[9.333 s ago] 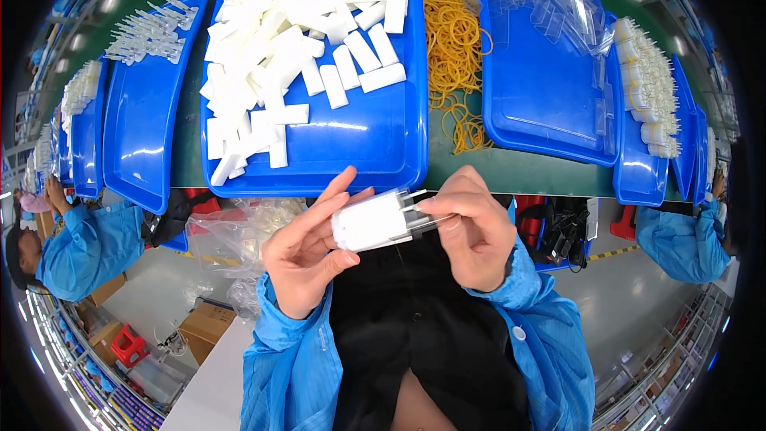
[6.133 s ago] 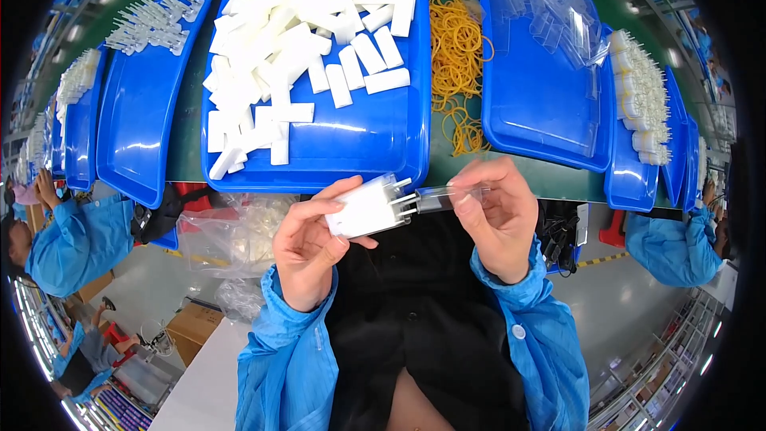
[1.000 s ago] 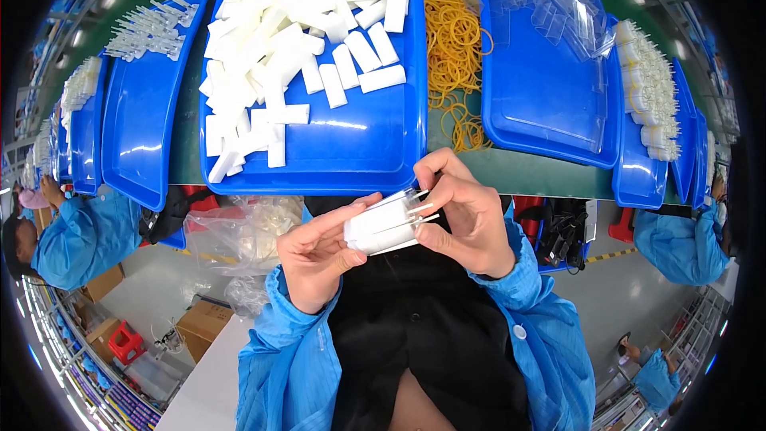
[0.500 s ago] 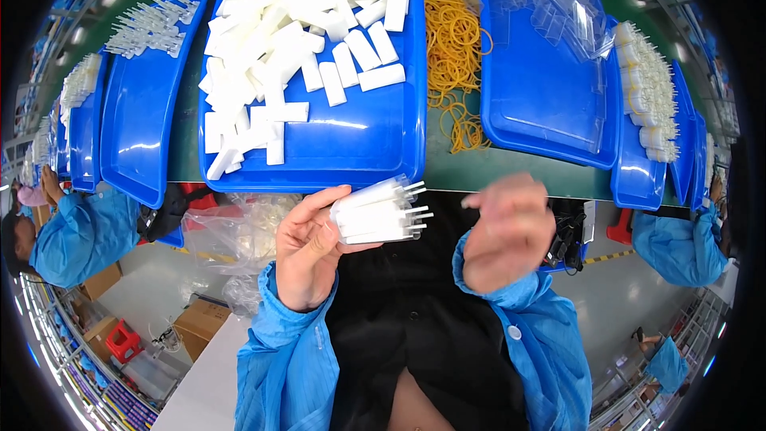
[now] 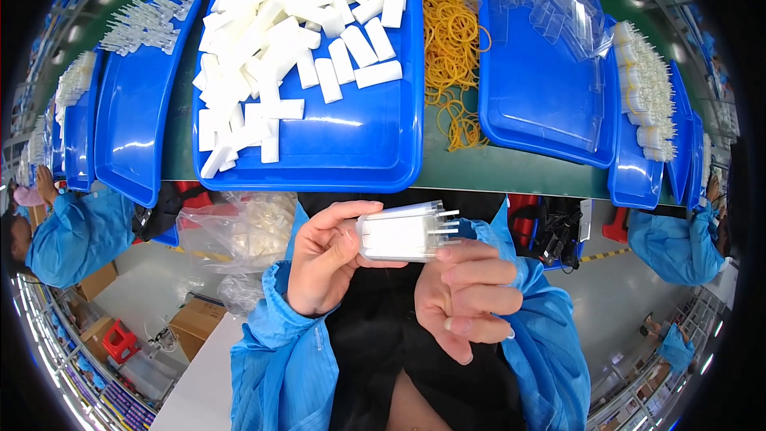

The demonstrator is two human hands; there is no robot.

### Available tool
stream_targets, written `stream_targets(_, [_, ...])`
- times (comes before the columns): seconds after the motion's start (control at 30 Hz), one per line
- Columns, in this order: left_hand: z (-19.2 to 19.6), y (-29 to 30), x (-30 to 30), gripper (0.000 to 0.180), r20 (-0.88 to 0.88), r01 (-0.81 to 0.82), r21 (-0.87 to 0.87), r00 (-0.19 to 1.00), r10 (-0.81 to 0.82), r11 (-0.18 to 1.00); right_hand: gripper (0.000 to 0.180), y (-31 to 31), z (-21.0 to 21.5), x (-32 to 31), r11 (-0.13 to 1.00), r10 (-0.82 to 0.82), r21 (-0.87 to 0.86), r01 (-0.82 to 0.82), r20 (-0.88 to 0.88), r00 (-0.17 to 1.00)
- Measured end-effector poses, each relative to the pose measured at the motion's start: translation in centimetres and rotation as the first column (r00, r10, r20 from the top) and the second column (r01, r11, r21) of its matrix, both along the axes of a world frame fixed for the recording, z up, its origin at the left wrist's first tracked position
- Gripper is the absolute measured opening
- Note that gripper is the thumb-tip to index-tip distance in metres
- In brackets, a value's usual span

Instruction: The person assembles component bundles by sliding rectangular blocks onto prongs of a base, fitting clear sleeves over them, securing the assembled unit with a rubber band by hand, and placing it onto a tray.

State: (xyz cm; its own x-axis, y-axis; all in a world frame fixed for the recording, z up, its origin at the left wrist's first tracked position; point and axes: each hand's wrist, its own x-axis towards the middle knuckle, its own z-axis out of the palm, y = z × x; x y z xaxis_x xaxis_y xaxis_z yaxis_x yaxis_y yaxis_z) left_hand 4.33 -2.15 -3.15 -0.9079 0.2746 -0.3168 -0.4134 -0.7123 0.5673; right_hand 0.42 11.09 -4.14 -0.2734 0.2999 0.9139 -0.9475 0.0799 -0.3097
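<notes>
In front of my chest my left hand (image 5: 323, 259) grips a bundle of clear plastic tubes with white pieces inside (image 5: 399, 235) by its left end, thumb in front. The bundle lies roughly level, and several thin white sticks poke out of its right end. My right hand (image 5: 471, 295) is just below and right of those sticks. Its fingers are loosely curled and its thumb hangs apart, with nothing seen in it. The fingertips by the sticks overlap them in the view; whether they touch is unclear.
Beyond my hands, a blue tray (image 5: 351, 164) holds a heap of white blocks. Yellow rubber bands (image 5: 455, 48) lie on the green table (image 5: 455, 169). Another blue tray (image 5: 542, 104) holds clear plastic pieces. White-stick bundles (image 5: 646, 96) stand far right; co-workers in blue sit at both sides.
My left hand has brought the bundle slightly right and down. My right hand, blurred before at the right, has moved left and down, close under the sticks.
</notes>
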Motion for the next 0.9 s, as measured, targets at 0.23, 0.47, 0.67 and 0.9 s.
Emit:
stream_targets(0.23, [-0.1,0.1,0.5,0.041,-0.062,-0.087,-0.086,0.995,0.081,0.993,0.039,-0.5,-0.1,-0.1,0.999,-0.041,-0.027,0.040,-0.050,0.998])
stream_targets(0.47, [-0.2,0.1,0.5,0.041,-0.143,-0.114,-0.132,0.985,0.095,0.985,0.038,-0.3,-0.2,-0.1,0.999,0.012,-0.032,-0.015,-0.076,0.997])
stream_targets(0.67, [0.0,0.0,0.6,0.039,-0.166,-0.133,-0.128,0.980,0.111,0.983,0.036,0.1,-0.3,0.2,0.998,0.069,-0.005,-0.069,-0.067,0.995])
stream_targets(0.9, [0.2,-0.2,0.4,0.033,-0.147,-0.125,-0.127,0.984,0.106,0.984,0.031,0.8,-0.3,0.0,0.999,0.032,0.019,-0.031,-0.064,0.997])
